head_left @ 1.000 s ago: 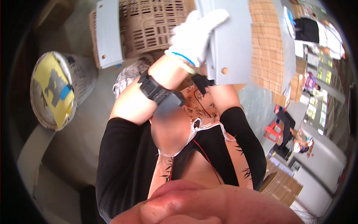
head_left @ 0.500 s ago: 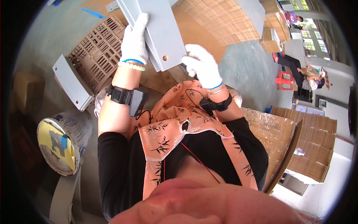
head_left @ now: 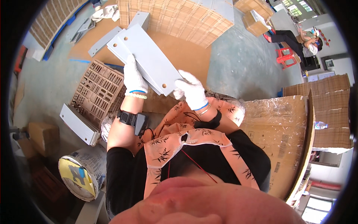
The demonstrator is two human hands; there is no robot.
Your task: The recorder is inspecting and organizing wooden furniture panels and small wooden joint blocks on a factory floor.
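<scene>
Panels [head_left: 149,59], grey and stacked, now swung lower and squared versus a second ago; left hand [head_left: 134,78] and right hand [head_left: 192,91] each grip an edge; brown crate [head_left: 99,91] beside; alignment seemingly underway.

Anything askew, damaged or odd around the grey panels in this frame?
Mostly tidy. The grey panels held by the left hand and right hand are fanned slightly out of line. A few loose panels lie scattered crookedly on the floor. No damage shows.

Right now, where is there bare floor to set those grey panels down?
Bare grey concrete floor lies between the brown cardboard sheet and the red plastic stool. Left is crowded: brown plastic crate, stacked grey panels, bucket. Both gloved hands, left and right, hold panels.
</scene>
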